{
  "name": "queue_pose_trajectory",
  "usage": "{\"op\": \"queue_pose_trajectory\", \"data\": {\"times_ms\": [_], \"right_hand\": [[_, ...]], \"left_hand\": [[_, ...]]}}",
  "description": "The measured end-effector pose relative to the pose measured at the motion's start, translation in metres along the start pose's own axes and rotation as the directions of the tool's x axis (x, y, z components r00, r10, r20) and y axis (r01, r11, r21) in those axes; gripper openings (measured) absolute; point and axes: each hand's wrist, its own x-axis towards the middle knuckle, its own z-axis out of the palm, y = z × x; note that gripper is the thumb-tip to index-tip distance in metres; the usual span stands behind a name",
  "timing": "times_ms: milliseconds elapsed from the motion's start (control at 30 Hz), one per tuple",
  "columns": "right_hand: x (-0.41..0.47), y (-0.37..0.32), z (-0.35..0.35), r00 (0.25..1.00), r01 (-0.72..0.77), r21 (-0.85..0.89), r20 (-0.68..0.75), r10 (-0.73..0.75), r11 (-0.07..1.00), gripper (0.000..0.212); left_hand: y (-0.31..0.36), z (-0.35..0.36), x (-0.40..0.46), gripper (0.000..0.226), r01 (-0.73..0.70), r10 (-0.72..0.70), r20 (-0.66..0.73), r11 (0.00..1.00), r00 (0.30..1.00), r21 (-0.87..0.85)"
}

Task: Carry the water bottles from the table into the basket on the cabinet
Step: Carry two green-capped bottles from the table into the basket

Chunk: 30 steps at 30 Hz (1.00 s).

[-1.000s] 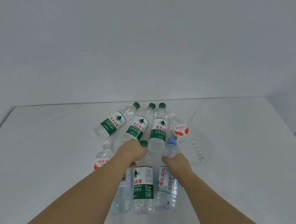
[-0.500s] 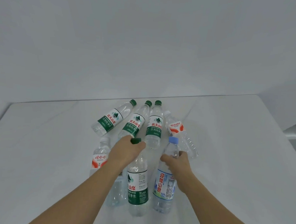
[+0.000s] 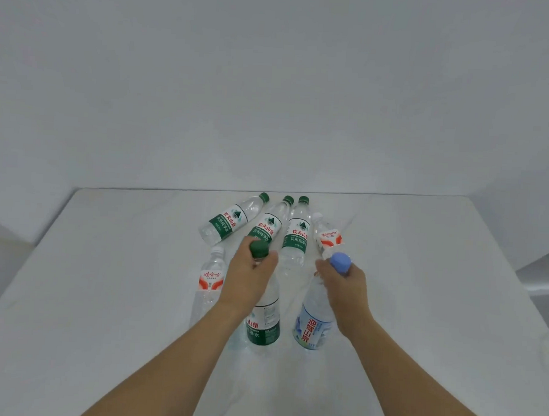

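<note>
My left hand (image 3: 249, 278) grips the neck of a green-capped bottle (image 3: 263, 329) with a green label, tilted up off the white table (image 3: 103, 294). My right hand (image 3: 345, 288) grips the neck of a blue-capped bottle (image 3: 313, 326) with a blue-and-white label, also raised at the cap end. Three green-label bottles (image 3: 294, 237) lie in a fan behind the hands. A red-label bottle (image 3: 328, 239) lies at their right. Another red-label bottle (image 3: 210, 277) lies left of my left hand. No basket or cabinet is in view.
A plain white wall rises right behind the table's far edge (image 3: 267, 193). The table's right edge (image 3: 517, 274) drops to a grey floor and a pale object at the far right. A further clear bottle lies partly hidden under my left forearm.
Both hands have lifted the cap ends of their bottles, tipping them from lying flat toward upright. The view has pulled back a little from the table.
</note>
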Motion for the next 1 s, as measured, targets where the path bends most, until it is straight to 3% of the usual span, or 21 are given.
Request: {"op": "queue_pose_trajectory", "data": {"times_ms": [233, 367, 500, 800, 1000], "right_hand": [[-0.054, -0.117, -0.016, 0.957, 0.285, 0.0, 0.058, -0.285, 0.958, 0.039], [-0.094, -0.184, -0.015, 0.896, 0.434, 0.005, 0.097, -0.433, 0.901, 0.021], [-0.135, -0.228, -0.003, 0.831, 0.537, 0.038, 0.151, -0.536, 0.843, 0.02], [-0.231, -0.269, 0.089, 0.706, 0.604, 0.096, 0.397, -0.586, 0.792, 0.011], [-0.296, -0.263, 0.167, 0.581, 0.592, 0.154, 0.599, -0.551, 0.791, 0.01]], "left_hand": [[0.131, -0.048, -0.031, 0.014, -0.248, 0.242, -0.142, 0.968, 0.96, -0.024], [0.191, -0.086, -0.051, 0.016, -0.33, 0.311, -0.251, 0.943, 0.916, -0.034], [0.232, -0.131, -0.077, 0.019, -0.414, 0.389, -0.344, 0.91, 0.855, 0.0], [0.251, -0.262, -0.146, 0.011, -0.434, 0.412, -0.553, 0.896, 0.724, 0.1], [0.228, -0.357, -0.202, 0.01, -0.355, 0.373, -0.708, 0.917, 0.599, 0.182]]}}
